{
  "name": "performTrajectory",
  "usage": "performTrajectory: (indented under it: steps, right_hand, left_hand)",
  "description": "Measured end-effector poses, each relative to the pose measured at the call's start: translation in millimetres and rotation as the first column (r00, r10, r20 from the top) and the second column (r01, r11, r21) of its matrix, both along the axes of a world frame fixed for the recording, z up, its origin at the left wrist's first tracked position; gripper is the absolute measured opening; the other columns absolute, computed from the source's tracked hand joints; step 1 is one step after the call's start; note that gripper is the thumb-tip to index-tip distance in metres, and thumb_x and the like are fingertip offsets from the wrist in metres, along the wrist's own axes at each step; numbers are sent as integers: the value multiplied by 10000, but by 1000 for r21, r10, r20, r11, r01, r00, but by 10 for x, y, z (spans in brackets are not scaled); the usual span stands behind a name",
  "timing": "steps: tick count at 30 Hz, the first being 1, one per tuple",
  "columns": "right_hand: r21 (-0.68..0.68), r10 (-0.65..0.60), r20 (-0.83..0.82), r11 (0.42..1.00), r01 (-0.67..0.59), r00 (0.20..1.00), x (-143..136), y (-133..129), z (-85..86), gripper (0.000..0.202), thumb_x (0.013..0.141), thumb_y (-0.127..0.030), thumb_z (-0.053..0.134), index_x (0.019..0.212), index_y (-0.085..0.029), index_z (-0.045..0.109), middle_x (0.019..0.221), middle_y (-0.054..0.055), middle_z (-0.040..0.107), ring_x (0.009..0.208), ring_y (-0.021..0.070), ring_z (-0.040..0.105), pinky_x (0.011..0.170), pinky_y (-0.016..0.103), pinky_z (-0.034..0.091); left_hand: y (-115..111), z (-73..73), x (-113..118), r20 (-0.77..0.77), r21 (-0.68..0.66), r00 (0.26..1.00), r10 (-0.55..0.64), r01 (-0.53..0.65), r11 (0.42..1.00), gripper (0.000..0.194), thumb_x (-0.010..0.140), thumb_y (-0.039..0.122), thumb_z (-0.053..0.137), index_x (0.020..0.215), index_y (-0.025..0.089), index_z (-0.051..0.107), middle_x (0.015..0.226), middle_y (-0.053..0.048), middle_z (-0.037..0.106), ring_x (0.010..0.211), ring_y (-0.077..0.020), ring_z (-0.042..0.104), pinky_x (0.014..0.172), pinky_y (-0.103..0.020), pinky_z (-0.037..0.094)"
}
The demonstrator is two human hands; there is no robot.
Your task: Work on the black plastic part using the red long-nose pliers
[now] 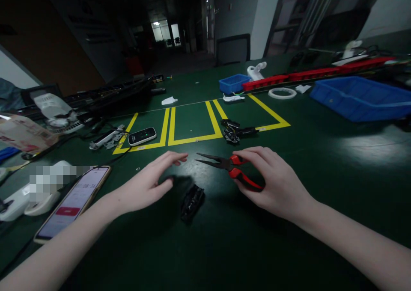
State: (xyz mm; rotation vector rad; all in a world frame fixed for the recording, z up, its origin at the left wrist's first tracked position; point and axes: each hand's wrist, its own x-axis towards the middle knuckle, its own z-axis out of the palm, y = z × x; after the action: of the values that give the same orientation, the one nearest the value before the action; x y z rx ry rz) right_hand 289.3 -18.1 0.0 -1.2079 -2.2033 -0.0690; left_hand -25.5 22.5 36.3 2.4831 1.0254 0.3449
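At the left, a phone (72,205) lies screen up on the table (135,248), probably so the display can be read at a glance. Farther off, a device (142,137) overlaps the yellow tape (164,128), which seems to mark out separate places. The left hand (154,177) hovers with its fingers apart, gripping nothing, near a black part (192,202). That part lies loose between the hands, near side, presumably for easy reach by either. The pliers (226,164) point left, tips slightly parted; black pieces (233,132) lie beyond them, partly over the tape. The right hand (272,182) has its fingers clamped on the spread red handles, a hold that likely lets them open and squeeze. Far right, a blue bin (362,98) sits out of the hands' way.
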Motion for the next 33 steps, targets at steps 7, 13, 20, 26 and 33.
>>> performTrajectory:
  steps: [7, 13, 20, 26, 33]
  right_hand:
    - [3, 70, -75, 998, -70, 995, -28, -30, -12, 529, 850, -310, 676, 1332, -248, 466, 1204, 114, 600, 1076, 287, 627, 837, 459, 590]
    - [19, 141, -88, 990, -140, 986, -23, -79, -24, 588, 810, -325, 715, 1343, -254, 479, 1178, 120, 618, 1032, 286, 648, 788, 435, 594]
    - [11, 147, -115, 989, -146, 982, -75, -181, -44, 546, 827, -325, 685, 1339, -252, 508, 1172, 123, 641, 1015, 280, 657, 785, 425, 583]
    - [3, 125, -89, 992, -125, 988, -75, -209, -44, 525, 853, -323, 645, 1348, -245, 486, 1207, 124, 637, 1124, 311, 617, 946, 528, 522]
    - [16, 127, -1, 992, -127, 992, -35, -166, -38, 489, 846, -272, 573, 1324, -243, 478, 1198, 115, 654, 1157, 323, 614, 1005, 564, 486]
  left_hand:
    - [-97, -315, -159, 2, -301, 996, -85, 81, 950, 979, 792, 262, 748, 1575, 317, 161, 1608, -118, 294, 1476, -350, 293, 1192, -593, 290]
    - [-177, -354, 10, 68, -276, 994, -81, 96, 956, 935, 746, 455, 820, 1523, 315, 321, 1536, -101, 417, 1428, -338, 347, 1172, -572, 310]
    - [-176, -370, 48, 91, -253, 992, -89, 110, 961, 752, 728, 480, 827, 1391, 312, 514, 1436, -91, 524, 1361, -340, 413, 1162, -580, 284]
    - [-210, -359, 71, 111, -274, 993, -29, 59, 960, 769, 654, 429, 878, 1339, 308, 550, 1355, -85, 528, 1265, -336, 473, 1078, -539, 410]
    - [-230, -352, 76, 227, -343, 973, 42, 39, 939, 758, 617, 311, 864, 1284, 262, 508, 1263, -82, 493, 1173, -302, 510, 1009, -502, 484]
